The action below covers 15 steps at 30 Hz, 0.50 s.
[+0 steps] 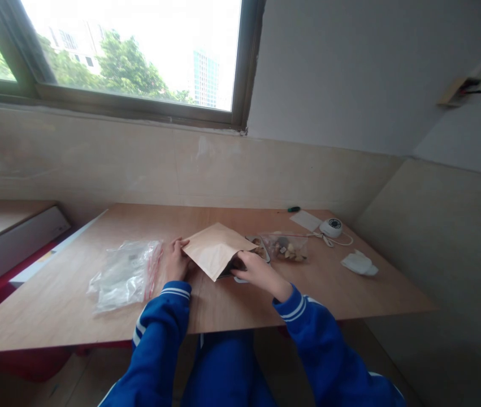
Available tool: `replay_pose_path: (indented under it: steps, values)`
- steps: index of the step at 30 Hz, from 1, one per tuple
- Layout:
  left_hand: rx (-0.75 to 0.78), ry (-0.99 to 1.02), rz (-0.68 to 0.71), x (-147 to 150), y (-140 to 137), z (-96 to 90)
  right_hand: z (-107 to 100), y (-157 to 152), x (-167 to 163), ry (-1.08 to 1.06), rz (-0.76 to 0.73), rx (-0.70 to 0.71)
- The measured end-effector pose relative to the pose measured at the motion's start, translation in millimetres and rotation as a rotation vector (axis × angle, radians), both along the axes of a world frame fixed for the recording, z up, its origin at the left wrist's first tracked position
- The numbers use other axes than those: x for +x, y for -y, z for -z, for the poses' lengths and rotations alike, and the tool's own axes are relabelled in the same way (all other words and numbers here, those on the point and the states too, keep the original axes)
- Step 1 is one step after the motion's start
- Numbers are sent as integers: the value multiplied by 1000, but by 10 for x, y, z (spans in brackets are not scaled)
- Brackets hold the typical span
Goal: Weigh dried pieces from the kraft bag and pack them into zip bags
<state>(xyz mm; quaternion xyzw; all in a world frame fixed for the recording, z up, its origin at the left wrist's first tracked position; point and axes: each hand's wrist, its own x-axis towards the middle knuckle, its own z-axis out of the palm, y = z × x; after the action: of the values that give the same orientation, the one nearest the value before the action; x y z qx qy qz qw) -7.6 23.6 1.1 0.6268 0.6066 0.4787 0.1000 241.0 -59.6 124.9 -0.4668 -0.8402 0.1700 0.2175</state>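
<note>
Window wall: daylight entered through the sliding window [138, 96] above the wooden table [329, 294], lighting the work from the front.
Kraft paper: the brown sheet or flat bag [219, 243] lay tilted at mid-table between both hands, over a white-rimmed tray [265, 257] – central, probably, so both could reach it.
Left grip: the left hand [176, 261] rested with bent fingers at the paper's left corner, likely steadying it; whether they pinched it, I could not tell.
Right grip: the right hand [259, 272] had its fingertips under the right edge, perhaps propping it up; its closure was hidden.
Clear bags: empty-looking zip bags [125, 277] lay left, seemingly handy for that side.
Filled bag: a zip bag of pale pieces [289, 249] sat just beside the tray.
Dome camera: it [331, 227] stood at the back right, apparently out of the way.
</note>
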Motion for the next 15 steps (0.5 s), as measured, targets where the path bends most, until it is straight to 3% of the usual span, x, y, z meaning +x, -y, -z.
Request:
replay_pose_path:
  steps: [9, 15]
  values:
    - [-5, 33, 1, -11, -32, 52, -10, 52, 95, -137, -150, -43]
    - [0, 53, 13, -17, -26, 38, -125, 93, 130, -299, -74, 8]
